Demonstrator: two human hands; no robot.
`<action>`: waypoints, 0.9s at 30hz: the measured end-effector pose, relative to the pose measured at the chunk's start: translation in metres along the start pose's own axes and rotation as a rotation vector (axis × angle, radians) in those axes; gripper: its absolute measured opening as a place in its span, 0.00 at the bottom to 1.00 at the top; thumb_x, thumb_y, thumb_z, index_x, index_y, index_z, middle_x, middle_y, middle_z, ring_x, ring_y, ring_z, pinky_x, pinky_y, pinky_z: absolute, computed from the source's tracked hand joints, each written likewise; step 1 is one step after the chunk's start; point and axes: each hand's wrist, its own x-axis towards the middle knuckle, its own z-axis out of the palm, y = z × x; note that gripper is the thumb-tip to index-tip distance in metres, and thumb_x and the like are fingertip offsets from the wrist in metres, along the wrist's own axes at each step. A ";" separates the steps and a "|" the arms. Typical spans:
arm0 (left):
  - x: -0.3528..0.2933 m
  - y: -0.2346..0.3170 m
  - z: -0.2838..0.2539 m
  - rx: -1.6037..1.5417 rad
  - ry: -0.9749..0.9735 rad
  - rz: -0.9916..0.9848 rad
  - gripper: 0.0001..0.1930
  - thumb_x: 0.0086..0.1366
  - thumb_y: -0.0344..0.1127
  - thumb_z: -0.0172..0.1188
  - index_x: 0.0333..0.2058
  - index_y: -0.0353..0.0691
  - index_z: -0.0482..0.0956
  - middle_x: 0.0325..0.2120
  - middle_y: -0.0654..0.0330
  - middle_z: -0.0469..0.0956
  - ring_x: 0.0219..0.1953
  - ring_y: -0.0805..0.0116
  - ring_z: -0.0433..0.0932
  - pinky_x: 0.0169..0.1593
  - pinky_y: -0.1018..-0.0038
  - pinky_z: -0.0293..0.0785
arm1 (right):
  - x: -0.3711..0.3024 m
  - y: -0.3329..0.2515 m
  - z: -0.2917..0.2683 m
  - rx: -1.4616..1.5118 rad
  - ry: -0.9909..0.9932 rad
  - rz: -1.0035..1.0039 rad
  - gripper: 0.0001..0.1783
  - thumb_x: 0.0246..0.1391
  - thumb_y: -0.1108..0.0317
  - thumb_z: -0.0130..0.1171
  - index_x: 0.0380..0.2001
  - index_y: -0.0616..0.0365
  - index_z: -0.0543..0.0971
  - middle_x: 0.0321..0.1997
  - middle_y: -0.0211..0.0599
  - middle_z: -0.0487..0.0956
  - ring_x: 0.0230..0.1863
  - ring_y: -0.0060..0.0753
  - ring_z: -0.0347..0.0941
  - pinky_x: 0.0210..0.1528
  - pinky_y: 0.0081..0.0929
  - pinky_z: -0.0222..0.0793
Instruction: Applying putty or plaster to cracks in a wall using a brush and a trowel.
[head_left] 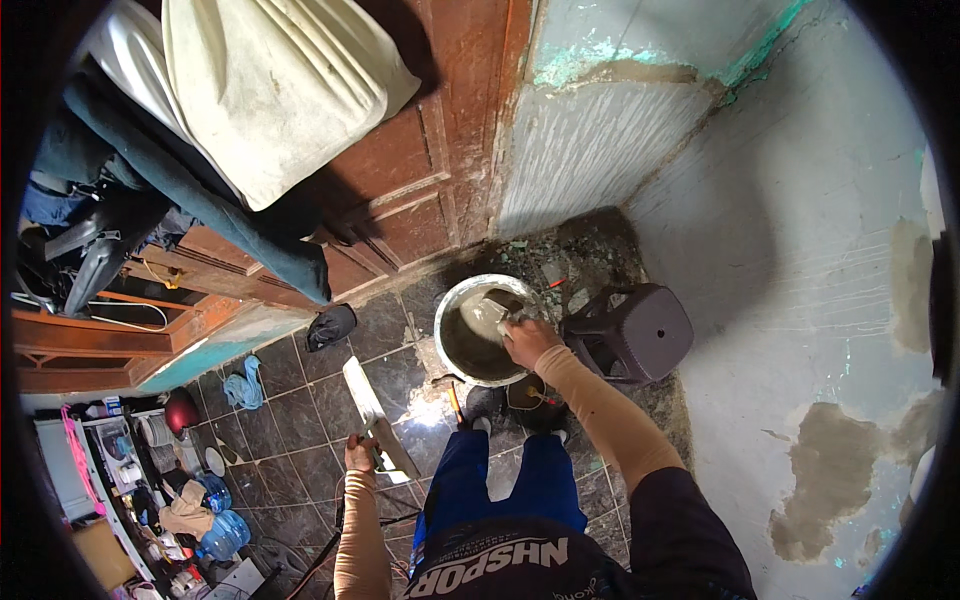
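My left hand (360, 455) is closed round the handle of a long, flat plastering trowel (368, 398), held low over the tiled floor to the left of my legs. Its pale blade points away from me. Ahead of my feet stands a round bucket (443, 340) with a whitish, smeared rim and grey wet mix inside. Reaching over the bucket's right side, my right hand (530, 340) grips a small trowel (490, 312) coated in the mix. The trowel's handle is mostly hidden by my fingers.
A dark plastic stool (650, 330) stands right of the bucket, by the patched grey wall (770, 300). Near my feet lies an orange-handled hammer (455, 400). A black cap (331, 327) and blue cloth (243, 384) lie left. Clothes and a pale bag (290, 90) hang on the wooden door.
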 end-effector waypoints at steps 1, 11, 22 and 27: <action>0.002 -0.002 -0.004 -0.001 0.007 0.001 0.06 0.48 0.28 0.55 0.26 0.39 0.67 0.16 0.59 0.69 0.16 0.66 0.70 0.18 0.72 0.65 | 0.000 -0.002 -0.005 0.003 -0.002 -0.007 0.12 0.48 0.63 0.51 0.34 0.57 0.75 0.33 0.49 0.76 0.34 0.52 0.75 0.37 0.43 0.72; -0.001 0.000 0.010 -0.004 -0.024 0.024 0.06 0.49 0.28 0.55 0.27 0.40 0.69 0.17 0.59 0.70 0.17 0.66 0.70 0.20 0.72 0.66 | 0.005 0.040 0.019 -0.223 -0.190 -0.159 0.18 0.46 0.68 0.51 0.42 0.60 0.71 0.33 0.48 0.77 0.38 0.48 0.75 0.38 0.40 0.72; -0.002 0.026 0.036 -0.101 -0.050 0.108 0.04 0.50 0.28 0.53 0.25 0.37 0.69 0.16 0.59 0.69 0.16 0.66 0.69 0.20 0.73 0.64 | -0.033 -0.009 0.029 0.028 -0.181 -0.024 0.15 0.47 0.64 0.50 0.37 0.62 0.71 0.32 0.51 0.77 0.35 0.52 0.74 0.39 0.43 0.71; 0.000 0.029 0.044 -0.097 -0.123 0.079 0.04 0.50 0.28 0.53 0.27 0.37 0.69 0.17 0.59 0.69 0.17 0.67 0.68 0.20 0.73 0.64 | -0.034 -0.010 0.019 0.073 -0.161 -0.111 0.12 0.46 0.64 0.51 0.31 0.59 0.75 0.32 0.51 0.77 0.36 0.52 0.75 0.39 0.44 0.72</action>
